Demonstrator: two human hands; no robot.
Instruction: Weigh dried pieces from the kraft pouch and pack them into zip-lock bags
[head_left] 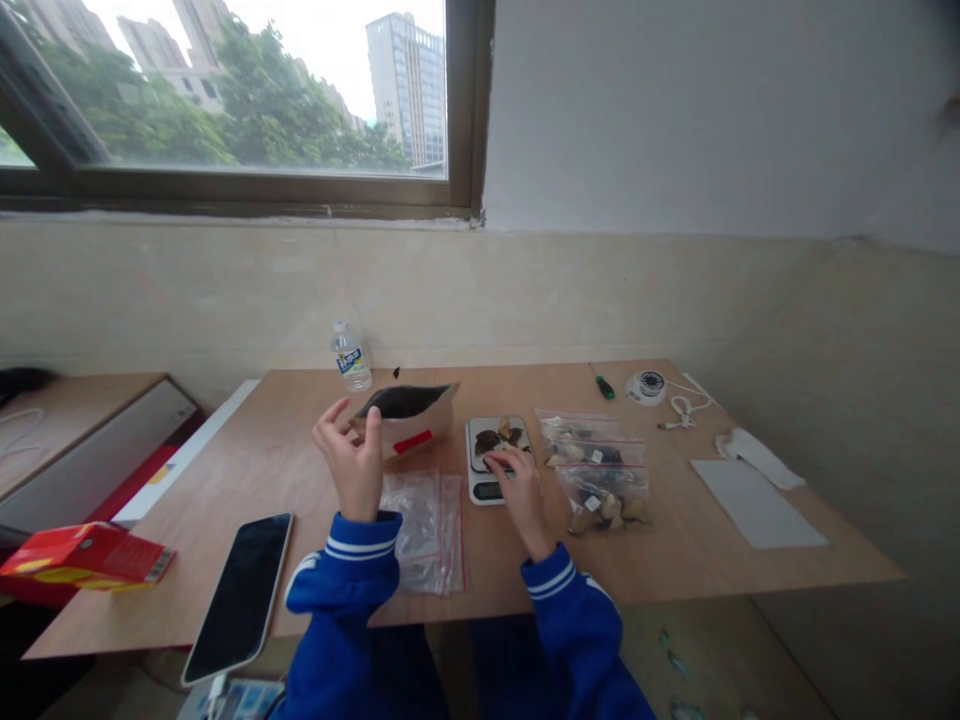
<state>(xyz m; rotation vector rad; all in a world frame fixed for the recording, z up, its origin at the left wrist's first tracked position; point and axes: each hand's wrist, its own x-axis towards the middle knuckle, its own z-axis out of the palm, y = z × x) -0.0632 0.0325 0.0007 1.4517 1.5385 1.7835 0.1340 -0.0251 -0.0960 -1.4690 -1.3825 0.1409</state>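
Note:
On a small white kitchen scale [477, 487] lie several dark and tan dried pieces [504, 438] that look like dried mushrooms. My right hand [519, 490] reaches over the scale's pan, its thumb and fingertips closed on a small dark piece at the pan's near left side. To the left stands a pouch [435, 425] with a gaping top, a dark inside and a red label. My left hand [351, 465] is raised at the pouch's left corner, thumb and fingers apart; whether it touches the pouch I cannot tell. Flat clear zip bags [420, 525] lie between my forearms.
Filled zip bags [607, 485] lie right of the scale. Farther right are a white sheet [757, 505], a white cloth [761, 458], a round camera [646, 387] and a green screwdriver [604, 387]. A bottle [351, 360], tablet [241, 590] and red box [90, 555] stand or lie leftward.

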